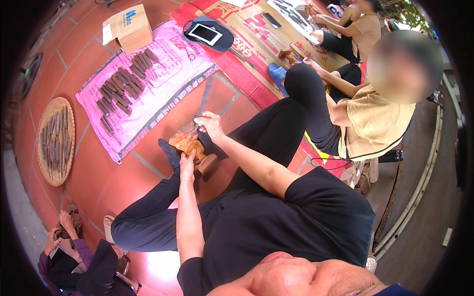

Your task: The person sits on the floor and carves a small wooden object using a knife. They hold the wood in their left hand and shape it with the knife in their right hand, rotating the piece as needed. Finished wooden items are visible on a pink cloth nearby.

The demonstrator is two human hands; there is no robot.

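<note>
Between my feet, I hold an orange-brown wooden carving point(190, 143) with a flat block-like base, tilted on its side. My left hand point(187, 165) is closed around its near side. Above the carving's far right edge, my right hand point(211, 126) is closed around a slim, dark tool point(197, 122). Most of that tool is hidden by the fingers, and its exact kind is too small to tell. The tool's lower end appears to meet the carving.
Ahead lies a pink printed sheet point(163, 42) bearing several dark stick-like tools point(121, 86). A cardboard box point(133, 29), a cap point(217, 37) with a phone on it, and a woven tray point(72, 133) of more sticks stand around. Co-workers sit at right and lower left.
</note>
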